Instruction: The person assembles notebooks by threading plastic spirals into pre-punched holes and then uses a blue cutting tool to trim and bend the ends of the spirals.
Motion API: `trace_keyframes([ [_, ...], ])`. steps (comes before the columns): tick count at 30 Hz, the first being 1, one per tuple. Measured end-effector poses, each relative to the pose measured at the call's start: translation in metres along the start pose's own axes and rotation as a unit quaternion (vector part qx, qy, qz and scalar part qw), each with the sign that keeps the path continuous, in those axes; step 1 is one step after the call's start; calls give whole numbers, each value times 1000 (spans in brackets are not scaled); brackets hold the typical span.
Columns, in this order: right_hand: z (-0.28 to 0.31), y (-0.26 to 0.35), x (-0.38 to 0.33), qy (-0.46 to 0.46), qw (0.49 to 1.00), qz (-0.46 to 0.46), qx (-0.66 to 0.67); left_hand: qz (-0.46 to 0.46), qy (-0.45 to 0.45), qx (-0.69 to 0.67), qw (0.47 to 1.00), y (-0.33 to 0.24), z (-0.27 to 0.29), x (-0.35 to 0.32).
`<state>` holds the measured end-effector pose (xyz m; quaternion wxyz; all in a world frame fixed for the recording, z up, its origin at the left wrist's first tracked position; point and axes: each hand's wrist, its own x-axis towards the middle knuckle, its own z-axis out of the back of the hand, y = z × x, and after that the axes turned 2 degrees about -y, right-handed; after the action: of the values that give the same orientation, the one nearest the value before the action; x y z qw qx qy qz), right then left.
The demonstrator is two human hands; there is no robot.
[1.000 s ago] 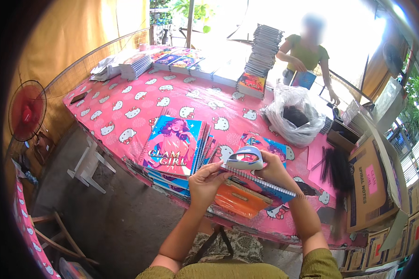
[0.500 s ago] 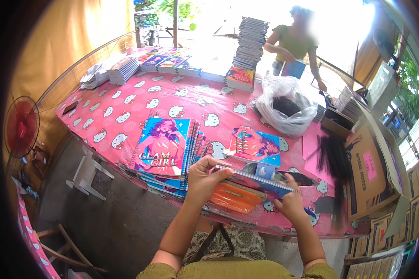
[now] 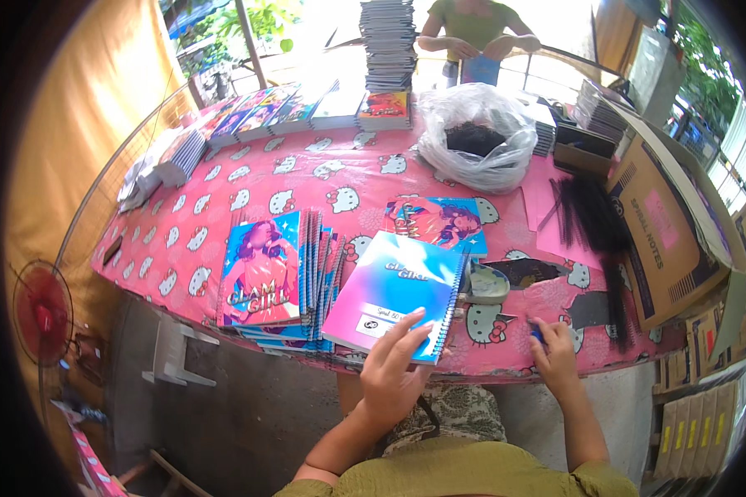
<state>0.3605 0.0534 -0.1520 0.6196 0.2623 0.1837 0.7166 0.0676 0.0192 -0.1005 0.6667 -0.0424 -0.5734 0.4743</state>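
Note:
A spiral notebook [image 3: 398, 286] with a pink-and-blue cover lies at the table's near edge, its coil along the right side. My left hand [image 3: 394, 369] rests on its lower right corner with the fingers stretched out and apart. To the right, my right hand [image 3: 555, 352] is closed round a small blue-handled tool [image 3: 539, 333], mostly hidden by the fingers. A stack of spiral notebooks [image 3: 265, 273] with a pink figure on the cover stands left of the notebook. Another such notebook [image 3: 448, 219] lies just beyond it.
Pink patterned cloth [image 3: 307, 178] covers the table. A plastic bag [image 3: 481, 137] with black contents, loose black coils [image 3: 588, 215] and a large carton [image 3: 667, 236] are on the right. Notebook stacks [image 3: 387, 50] line the far side, where another person [image 3: 477, 33] stands. A fan [image 3: 41, 311] is at left.
The notebook has gone from upright between my hands to lying on the table. My left hand now rests on its cover, and my right hand has moved off its coil. My view has shifted.

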Motion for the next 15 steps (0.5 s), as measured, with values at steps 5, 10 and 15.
trace_keyframes([
  [5, 5, 95, -2, 46, 951, 239, 189, -52, -9, -13, 999, 1, -6, 3],
  [10, 4, 117, -1, 19, 942, 291, 164, -46, -11, -25, 999, 0, -4, 2],
  [15, 4, 116, -4, 10, 946, 287, 151, -53, -25, -19, 998, 4, -7, -3],
])
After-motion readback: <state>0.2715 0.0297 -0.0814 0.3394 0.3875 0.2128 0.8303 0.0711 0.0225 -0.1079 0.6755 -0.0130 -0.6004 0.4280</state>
